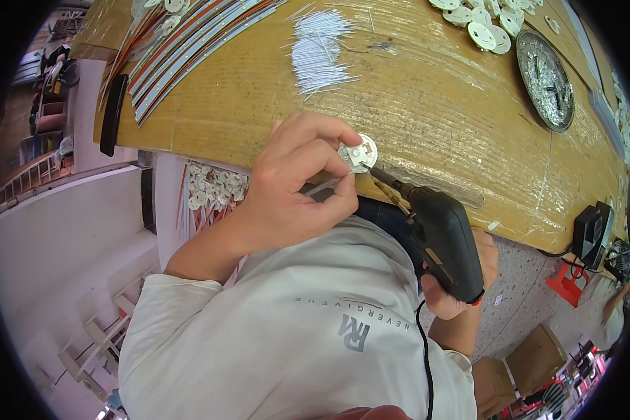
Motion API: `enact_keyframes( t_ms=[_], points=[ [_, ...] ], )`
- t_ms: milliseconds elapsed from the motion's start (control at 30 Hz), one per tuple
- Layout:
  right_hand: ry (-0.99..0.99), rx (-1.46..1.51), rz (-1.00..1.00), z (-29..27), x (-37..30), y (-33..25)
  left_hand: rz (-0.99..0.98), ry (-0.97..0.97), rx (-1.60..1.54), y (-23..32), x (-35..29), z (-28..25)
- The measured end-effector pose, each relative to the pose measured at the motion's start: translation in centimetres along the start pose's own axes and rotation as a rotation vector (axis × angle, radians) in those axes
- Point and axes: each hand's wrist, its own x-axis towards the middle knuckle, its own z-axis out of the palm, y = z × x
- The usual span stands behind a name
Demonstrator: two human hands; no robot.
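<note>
My left hand (297, 182) is closed, its fingertips pinching a small round white plastic disc (366, 148) with raised parts, at the table's near edge. A thin pale strip (322, 187), perhaps a wire, runs between the same fingers. My right hand (444, 297) is wrapped round the grip of a black pistol-shaped electric screwdriver (444, 241) with a cord. Its slim bit points left and meets the disc's lower right edge; whether a screw sits there is too small to tell. Part of the disc is hidden behind my left fingers.
Short white wires (322, 52) lie heaped on the wooden table (427, 105). Long LED strips (203, 52) spread at the far left. White discs (481, 35) and a dark dish (544, 80) of shiny metal bits stand far right. A black power box (591, 227) sits at the right edge.
</note>
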Motion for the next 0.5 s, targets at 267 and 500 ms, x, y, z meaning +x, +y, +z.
enact_keyframes(
  t_ms=[267,500],
  points=[
    [-0.005,-0.014,-0.019,0.26,0.21,-0.05,0.027,0.002,0.009,-0.08,0.11,-0.02],
    [0.002,-0.006,-0.028,0.37,0.3,-0.14,0.027,0.011,0.016,-0.17,0.09,0.04]
  ],
)
